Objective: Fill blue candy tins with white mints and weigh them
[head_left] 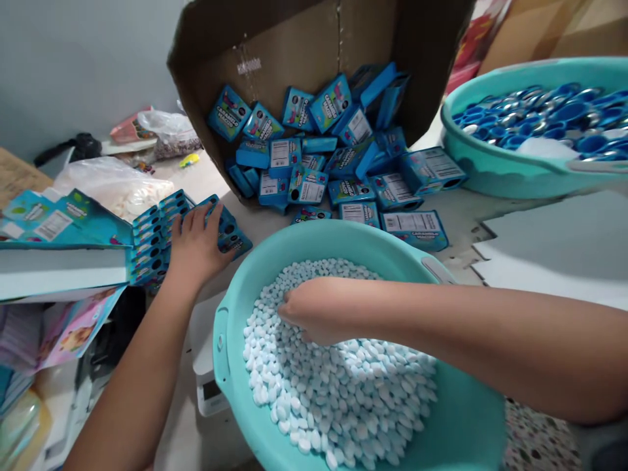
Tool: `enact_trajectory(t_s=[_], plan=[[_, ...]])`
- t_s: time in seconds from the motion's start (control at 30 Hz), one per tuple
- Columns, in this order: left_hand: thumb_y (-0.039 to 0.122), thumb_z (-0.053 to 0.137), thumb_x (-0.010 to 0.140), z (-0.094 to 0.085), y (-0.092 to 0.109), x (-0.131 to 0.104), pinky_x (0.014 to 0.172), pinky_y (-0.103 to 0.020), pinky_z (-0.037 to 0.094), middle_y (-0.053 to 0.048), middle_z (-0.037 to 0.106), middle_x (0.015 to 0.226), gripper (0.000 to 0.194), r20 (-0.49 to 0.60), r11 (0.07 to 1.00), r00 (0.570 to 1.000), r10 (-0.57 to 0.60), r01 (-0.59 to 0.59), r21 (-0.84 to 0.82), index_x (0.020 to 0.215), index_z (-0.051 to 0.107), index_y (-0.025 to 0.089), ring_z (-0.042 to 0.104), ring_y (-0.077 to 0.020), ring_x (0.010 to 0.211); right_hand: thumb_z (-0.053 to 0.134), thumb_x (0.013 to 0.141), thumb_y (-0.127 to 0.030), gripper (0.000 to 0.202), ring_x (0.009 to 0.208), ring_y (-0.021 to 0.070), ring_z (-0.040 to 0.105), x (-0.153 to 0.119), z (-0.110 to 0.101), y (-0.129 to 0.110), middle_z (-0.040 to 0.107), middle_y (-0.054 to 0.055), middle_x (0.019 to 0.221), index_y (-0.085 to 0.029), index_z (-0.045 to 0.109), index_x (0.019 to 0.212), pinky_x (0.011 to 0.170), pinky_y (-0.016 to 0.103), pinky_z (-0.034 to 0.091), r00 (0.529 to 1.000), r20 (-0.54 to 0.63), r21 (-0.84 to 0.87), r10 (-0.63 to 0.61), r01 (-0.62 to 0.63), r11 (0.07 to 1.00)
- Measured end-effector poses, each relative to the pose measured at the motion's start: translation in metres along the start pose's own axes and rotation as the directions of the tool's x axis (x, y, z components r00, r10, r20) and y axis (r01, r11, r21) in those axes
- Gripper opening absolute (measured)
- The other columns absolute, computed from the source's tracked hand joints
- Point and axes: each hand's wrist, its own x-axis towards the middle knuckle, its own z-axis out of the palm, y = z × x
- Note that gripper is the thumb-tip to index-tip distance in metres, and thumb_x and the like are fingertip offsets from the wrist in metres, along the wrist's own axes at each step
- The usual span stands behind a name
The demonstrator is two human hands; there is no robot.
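The candies (314, 392) lie under, seemingly around, the right hand (318, 311).

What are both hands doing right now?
Left hand: open, fingers spread over the small blue boxes; a firm grip can't be told.
Right hand: fingers curled down at the pale pieces; whether it holds any is hidden.

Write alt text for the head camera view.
Right hand reaches into small pale blue pieces in a turquoise tub; left hand touches grouped blue boxes. Behind, loose blue boxes spill from an open cardboard carton, beside a second tub of shiny blue items.
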Motion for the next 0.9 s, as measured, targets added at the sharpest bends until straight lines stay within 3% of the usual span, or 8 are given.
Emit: enact_trajectory(t_s=[0.1,0.23,0.37,0.53,0.7,0.8,0.9], plan=[[0.060,0.073,0.075,0.006,-0.001,0.011,0.126,-0.062,0.016,-0.020,0.020,0.171,0.113,0.131,0.993,0.984,-0.117,0.115,0.017,0.164,0.022,0.014,0.018,-0.0425,0.158,0.064,0.088,-0.017,0.043,0.092,0.0261,0.072,-0.001,0.002,0.001,0.071,0.012,0.125,-0.015,0.066,0.131,0.049,0.031,0.039,1.000,-0.026,0.000,-0.009,0.009,1.000],[0.063,0.065,0.081,0.014,-0.009,0.028,0.128,-0.059,0.014,-0.021,0.016,0.171,0.109,0.316,0.988,0.937,-0.151,0.137,0.066,0.164,0.019,0.009,0.016,-0.0375,0.159,0.065,0.087,-0.018,0.041,0.094,0.0280,0.072,-0.001,0.003,0.002,0.072,0.013,0.122,-0.014,0.069,0.127,0.055,0.033,0.048,0.999,-0.039,0.014,-0.020,0.020,1.000],[0.062,0.063,0.084,0.018,-0.017,0.037,0.127,-0.058,0.016,-0.022,0.019,0.170,0.104,0.310,0.995,0.946,-0.097,0.081,0.065,0.163,0.022,0.008,0.019,-0.0372,0.159,0.068,0.085,-0.016,0.041,0.090,0.0290,0.073,-0.001,0.005,0.003,0.074,0.012,0.117,-0.017,0.070,0.126,0.059,0.036,0.055,0.998,-0.055,0.045,-0.024,0.027,0.999],[0.061,0.067,0.080,0.023,-0.021,0.047,0.125,-0.054,0.024,-0.025,0.028,0.167,0.105,0.278,0.993,0.957,-0.088,0.063,0.097,0.161,0.028,0.006,0.030,-0.0420,0.153,0.072,0.076,-0.013,0.031,0.081,0.0315,0.072,0.001,0.010,0.004,0.076,0.008,0.100,-0.030,0.076,0.102,0.062,0.043,0.057,0.985,-0.170,0.153,0.001,0.026,0.988],[0.063,0.070,0.074,0.025,-0.028,0.059,0.121,-0.058,0.027,-0.031,0.030,0.164,0.112,0.291,0.993,0.955,-0.064,0.031,0.118,0.160,0.028,0.005,0.034,-0.0485,0.149,0.070,0.082,-0.020,0.028,0.087,0.0284,0.073,0.000,0.007,0.002,0.075,0.010,0.111,-0.021,0.073,0.110,0.055,0.034,0.051,0.996,-0.089,0.060,-0.005,0.011,0.998],[0.065,0.068,0.074,0.023,-0.035,0.064,0.121,-0.058,0.027,-0.030,0.024,0.167,0.114,0.354,0.995,0.933,-0.063,0.032,0.093,0.162,0.024,0.008,0.029,-0.0474,0.152,0.066,0.085,-0.020,0.032,0.088,0.0268,0.072,-0.002,0.003,0.001,0.074,0.011,0.116,-0.016,0.072,0.116,0.051,0.032,0.045,0.998,-0.066,0.017,-0.008,0.009,1.000],[0.063,0.066,0.077,0.023,-0.038,0.067,0.124,-0.055,0.024,-0.027,0.021,0.169,0.111,0.384,0.997,0.922,-0.050,0.020,0.081,0.163,0.021,0.008,0.025,-0.0434,0.155,0.068,0.085,-0.026,0.025,0.084,0.0251,0.070,-0.001,0.002,0.003,0.075,0.009,0.112,-0.019,0.072,0.109,0.049,0.031,0.043,0.998,-0.065,0.005,-0.020,0.020,1.000]])
